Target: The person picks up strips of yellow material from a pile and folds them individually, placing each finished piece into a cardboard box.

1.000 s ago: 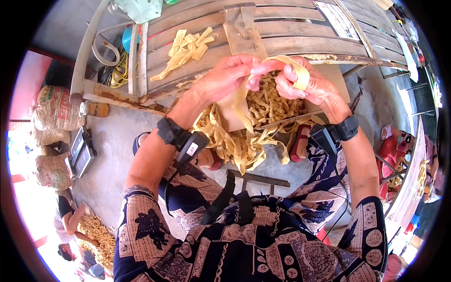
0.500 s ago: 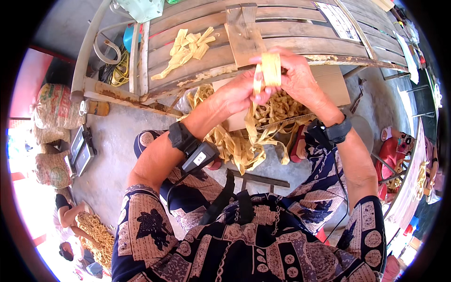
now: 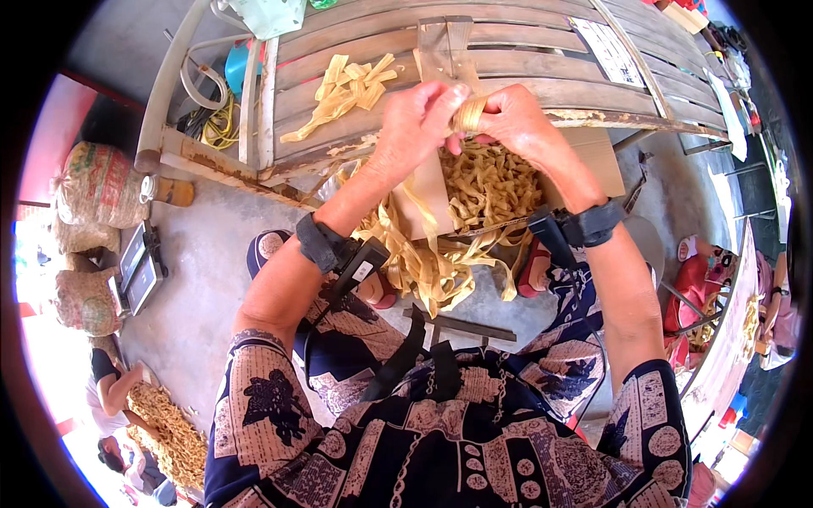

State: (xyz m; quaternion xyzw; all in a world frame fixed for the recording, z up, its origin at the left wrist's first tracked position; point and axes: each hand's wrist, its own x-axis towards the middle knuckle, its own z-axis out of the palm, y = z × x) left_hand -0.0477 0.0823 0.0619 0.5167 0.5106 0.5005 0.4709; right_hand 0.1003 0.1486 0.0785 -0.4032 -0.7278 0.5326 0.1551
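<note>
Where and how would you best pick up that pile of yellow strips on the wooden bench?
Probably from above, pinching the pile of yellow strips around its middle, where pieces overlap; it lies on the bench with loose ends fanning out.

Bright daylight, blown-out glare at left, fisheye bending, black corners

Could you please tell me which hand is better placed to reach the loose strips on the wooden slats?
Probably the left hand: it is nearer the loose strips than the right hand, though both hold the looped strip.
</note>
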